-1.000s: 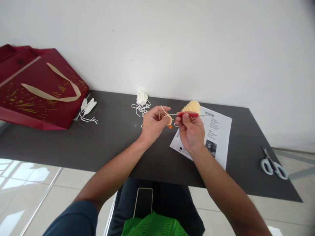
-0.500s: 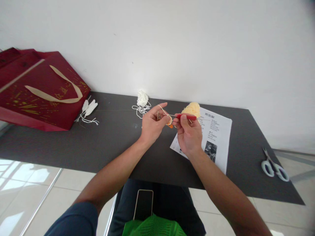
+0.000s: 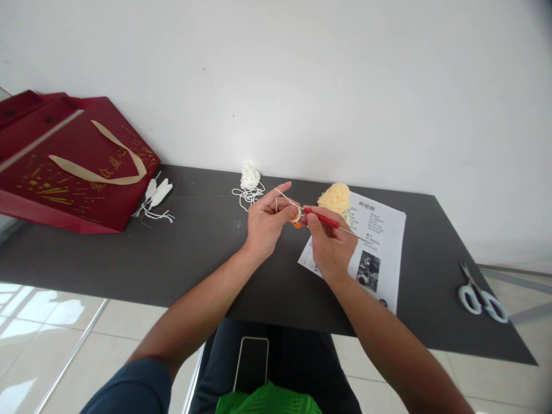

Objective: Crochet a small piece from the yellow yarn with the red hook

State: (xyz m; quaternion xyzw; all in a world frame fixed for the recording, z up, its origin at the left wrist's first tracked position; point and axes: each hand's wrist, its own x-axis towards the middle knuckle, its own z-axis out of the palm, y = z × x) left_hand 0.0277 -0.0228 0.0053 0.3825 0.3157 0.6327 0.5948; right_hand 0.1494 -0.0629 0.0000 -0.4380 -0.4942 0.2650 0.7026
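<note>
My left hand [image 3: 265, 221] pinches a small cream and orange crochet piece [image 3: 295, 216], with a cream yarn strand running over its raised forefinger. My right hand [image 3: 330, 241] is closed on a crochet hook with a red handle [image 3: 321, 218], its metal tip at the piece and its tail slanting down to the right. Just behind my right hand, a ball of pale yellow yarn [image 3: 335, 197] rests on a printed sheet of paper [image 3: 375, 241].
On the dark tabletop [image 3: 194, 247] a red gift bag [image 3: 73, 164] lies at the far left with white crocheted pieces [image 3: 156, 194] beside it. A white yarn tangle [image 3: 249, 178] is near the wall, scissors [image 3: 480, 293] at right. A phone [image 3: 250, 363] lies on my lap.
The hook's handle has tilted from level to slanting down to the right, and its tip has pushed closer into the piece. My left forefinger has lifted.
</note>
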